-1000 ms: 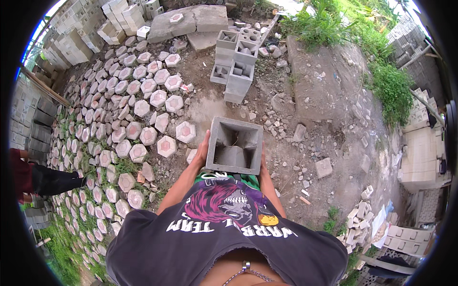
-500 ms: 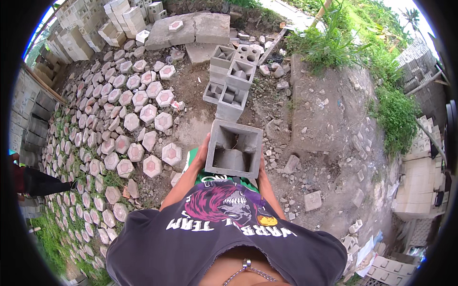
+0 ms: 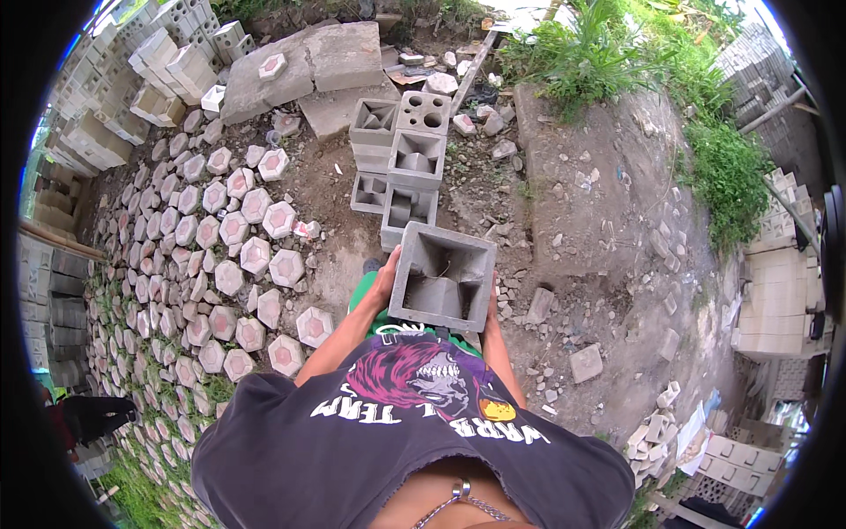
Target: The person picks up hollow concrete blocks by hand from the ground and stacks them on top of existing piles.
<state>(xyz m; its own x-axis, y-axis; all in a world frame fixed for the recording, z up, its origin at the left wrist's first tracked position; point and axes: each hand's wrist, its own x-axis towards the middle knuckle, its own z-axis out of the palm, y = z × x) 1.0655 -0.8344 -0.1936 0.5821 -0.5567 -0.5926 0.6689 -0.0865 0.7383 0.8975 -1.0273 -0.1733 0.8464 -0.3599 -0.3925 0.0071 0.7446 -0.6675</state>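
A grey hollow concrete block (image 3: 430, 315), its open cavity facing up, is held in front of my body at about waist height. My left hand (image 3: 384, 282) is closed against its left side. Along its right side lies my right hand (image 3: 492, 310), mostly hidden by the block, gripping it too. Just beyond is a cluster of similar grey blocks on the ground: a near block (image 3: 398, 236), a middle block (image 3: 417, 179), a left block (image 3: 374, 159), and a far block with round holes (image 3: 424, 110).
Rows of hexagonal pavers (image 3: 256, 256) cover the ground at left. Broken concrete slabs (image 3: 344, 57) lie at the back, beside tall block stacks (image 3: 167, 66). Rubble (image 3: 539, 305) and a raised dirt-covered slab (image 3: 582, 176) are on the right. A person in dark clothing (image 3: 97, 419) is at far left.
My view has swung, and the block cluster appears farther left and lower. The held block has tilted slightly and stays between both hands.
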